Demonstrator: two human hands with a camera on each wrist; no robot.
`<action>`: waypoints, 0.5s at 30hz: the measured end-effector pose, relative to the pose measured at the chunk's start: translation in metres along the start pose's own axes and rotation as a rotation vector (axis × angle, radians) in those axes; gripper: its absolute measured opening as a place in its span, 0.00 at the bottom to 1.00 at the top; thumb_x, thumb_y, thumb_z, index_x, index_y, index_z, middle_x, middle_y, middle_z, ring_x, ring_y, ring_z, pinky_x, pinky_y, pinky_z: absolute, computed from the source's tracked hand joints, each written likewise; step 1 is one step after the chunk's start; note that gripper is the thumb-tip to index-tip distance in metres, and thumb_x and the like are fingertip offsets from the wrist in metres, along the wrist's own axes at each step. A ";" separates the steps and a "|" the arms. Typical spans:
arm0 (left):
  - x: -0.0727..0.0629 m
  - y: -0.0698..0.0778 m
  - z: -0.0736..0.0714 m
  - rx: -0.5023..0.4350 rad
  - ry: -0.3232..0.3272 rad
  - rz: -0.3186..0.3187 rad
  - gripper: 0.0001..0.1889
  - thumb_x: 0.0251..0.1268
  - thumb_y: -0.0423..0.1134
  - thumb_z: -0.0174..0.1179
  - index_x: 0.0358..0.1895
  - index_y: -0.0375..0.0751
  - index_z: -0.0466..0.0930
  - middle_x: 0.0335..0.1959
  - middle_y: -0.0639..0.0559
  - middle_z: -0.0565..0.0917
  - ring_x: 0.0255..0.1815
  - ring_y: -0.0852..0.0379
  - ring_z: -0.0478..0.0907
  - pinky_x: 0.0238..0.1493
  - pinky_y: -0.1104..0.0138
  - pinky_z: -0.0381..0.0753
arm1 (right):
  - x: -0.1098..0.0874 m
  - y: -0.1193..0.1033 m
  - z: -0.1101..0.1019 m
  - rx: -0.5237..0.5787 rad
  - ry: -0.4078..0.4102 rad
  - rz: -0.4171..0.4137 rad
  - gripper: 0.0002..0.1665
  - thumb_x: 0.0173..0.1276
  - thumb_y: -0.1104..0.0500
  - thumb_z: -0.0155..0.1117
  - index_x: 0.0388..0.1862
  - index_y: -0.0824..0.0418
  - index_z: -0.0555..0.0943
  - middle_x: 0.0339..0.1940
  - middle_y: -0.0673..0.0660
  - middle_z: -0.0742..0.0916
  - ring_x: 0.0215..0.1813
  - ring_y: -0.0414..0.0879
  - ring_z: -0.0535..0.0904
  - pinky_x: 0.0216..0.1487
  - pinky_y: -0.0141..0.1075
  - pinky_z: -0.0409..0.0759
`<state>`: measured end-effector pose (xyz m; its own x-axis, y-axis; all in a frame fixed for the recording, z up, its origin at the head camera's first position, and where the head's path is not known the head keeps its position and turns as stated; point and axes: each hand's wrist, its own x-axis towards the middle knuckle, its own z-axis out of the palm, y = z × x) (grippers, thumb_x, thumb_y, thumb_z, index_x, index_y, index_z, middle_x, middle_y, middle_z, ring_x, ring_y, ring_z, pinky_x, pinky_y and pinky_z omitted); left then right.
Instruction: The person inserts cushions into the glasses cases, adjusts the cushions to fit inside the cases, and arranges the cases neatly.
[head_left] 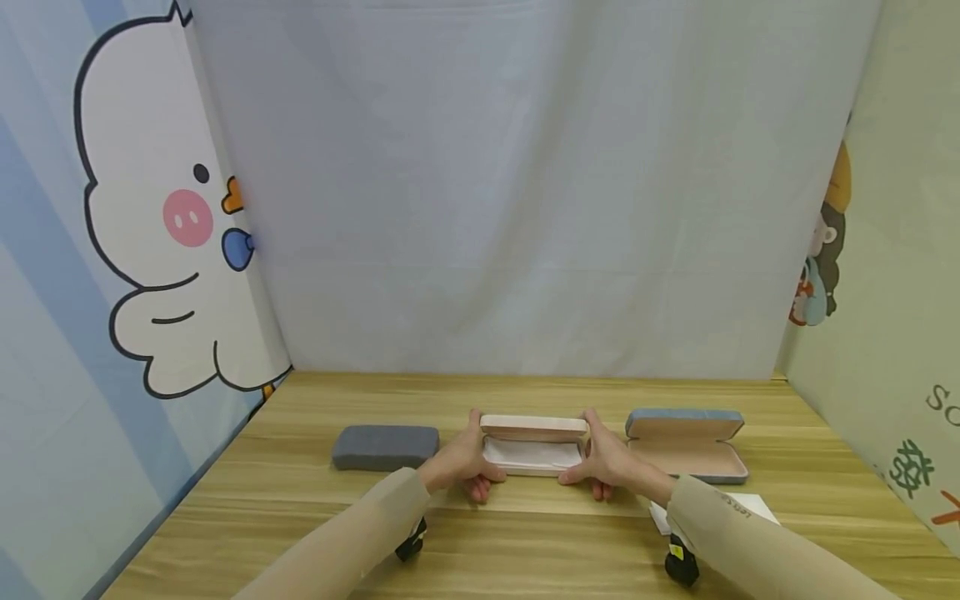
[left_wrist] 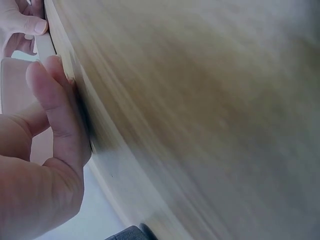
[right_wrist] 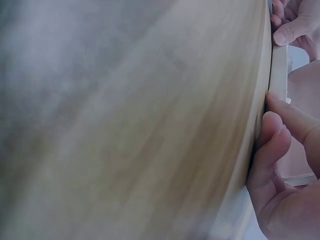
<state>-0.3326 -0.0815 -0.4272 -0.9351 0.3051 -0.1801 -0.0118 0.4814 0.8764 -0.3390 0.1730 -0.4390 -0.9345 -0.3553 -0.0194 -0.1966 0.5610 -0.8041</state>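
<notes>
A cream glasses case (head_left: 534, 427) stands in the middle of the table with its lid raised. Something white and flat, perhaps a cloth, lies inside it. My left hand (head_left: 467, 460) grips the case's left end, thumb at the front edge of the base and a finger up at the lid. At the opposite end my right hand (head_left: 606, 458) holds it the same way. Both wrist views show the left hand (left_wrist: 55, 150) and right hand (right_wrist: 280, 170) close to the tabletop, around the case; the other fingers are loosely curled below the thumbs.
To the left lies a closed dark grey glasses case (head_left: 385, 447). On the right, a blue glasses case (head_left: 686, 423) stands open, showing its pinkish lining. A white sheet or cloth (head_left: 756, 506) lies partly under the right sleeve. Hanging cloths surround the wooden table (head_left: 525, 550).
</notes>
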 end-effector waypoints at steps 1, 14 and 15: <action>0.000 0.000 0.000 0.000 0.000 0.004 0.53 0.54 0.25 0.68 0.73 0.41 0.34 0.11 0.42 0.78 0.05 0.58 0.73 0.09 0.64 0.79 | 0.000 0.000 0.000 0.001 -0.001 -0.002 0.50 0.48 0.57 0.80 0.60 0.60 0.55 0.08 0.57 0.78 0.05 0.42 0.72 0.07 0.38 0.76; 0.000 -0.003 -0.001 -0.018 -0.017 0.045 0.46 0.55 0.25 0.67 0.67 0.41 0.42 0.12 0.39 0.79 0.05 0.58 0.73 0.09 0.63 0.79 | -0.001 -0.001 0.000 -0.027 0.017 -0.004 0.49 0.49 0.57 0.80 0.62 0.58 0.56 0.13 0.60 0.79 0.06 0.40 0.72 0.07 0.36 0.75; 0.000 -0.003 -0.001 -0.018 -0.018 0.048 0.45 0.55 0.25 0.67 0.67 0.41 0.42 0.12 0.38 0.79 0.05 0.57 0.73 0.09 0.63 0.80 | -0.001 0.000 0.000 -0.030 0.018 -0.010 0.49 0.49 0.57 0.80 0.62 0.58 0.56 0.13 0.60 0.79 0.06 0.40 0.72 0.07 0.36 0.75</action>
<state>-0.3329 -0.0836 -0.4296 -0.9284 0.3419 -0.1455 0.0261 0.4508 0.8922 -0.3376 0.1729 -0.4389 -0.9376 -0.3476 -0.0003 -0.2147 0.5798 -0.7860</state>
